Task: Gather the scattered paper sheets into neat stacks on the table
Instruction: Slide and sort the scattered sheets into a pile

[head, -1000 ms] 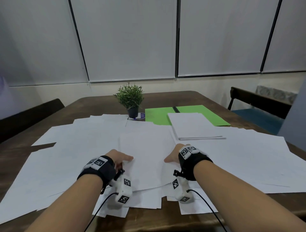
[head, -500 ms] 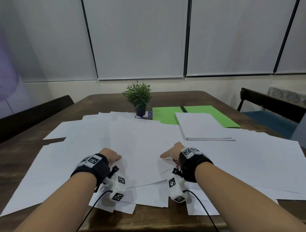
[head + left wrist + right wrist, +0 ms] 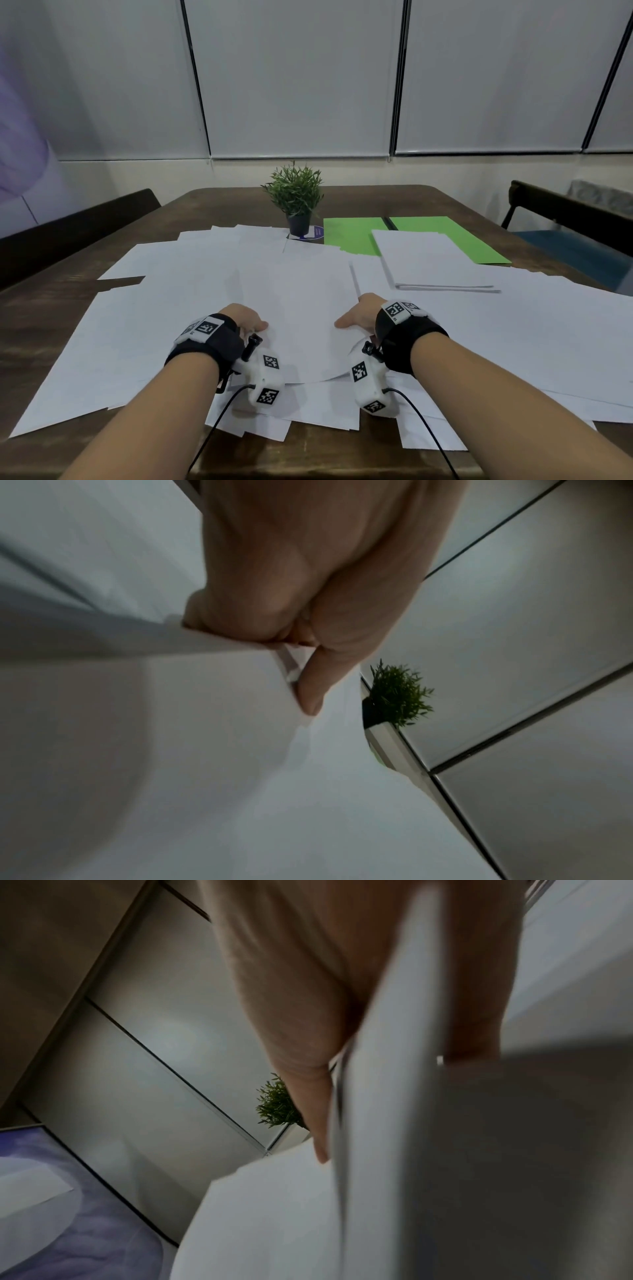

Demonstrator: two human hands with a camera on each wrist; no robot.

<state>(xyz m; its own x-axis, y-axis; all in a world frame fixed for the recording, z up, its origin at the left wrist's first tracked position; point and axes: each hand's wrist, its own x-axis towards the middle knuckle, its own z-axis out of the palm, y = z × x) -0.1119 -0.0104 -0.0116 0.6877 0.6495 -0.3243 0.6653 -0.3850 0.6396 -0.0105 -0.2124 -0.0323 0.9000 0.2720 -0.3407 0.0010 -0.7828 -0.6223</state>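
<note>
pale blinds behind; dark wood counter [image 3: 222,205] w/ loose white sheets [image 3: 144,329] all over. left hand [image 3: 245,320] & right hand [image 3: 361,315] each pinch a side of a small bundle [image 3: 301,325] at centre, thumbs on top. step: collecting. next, prob square edges & carry to neat stack [image 3: 431,263] by green folder [image 3: 356,234].

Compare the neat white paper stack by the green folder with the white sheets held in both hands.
The neat white paper stack lies flat, squared and untouched; the held white sheets are pinched by left hand and right hand, their near edge bowed. Both are plain white paper.
</note>
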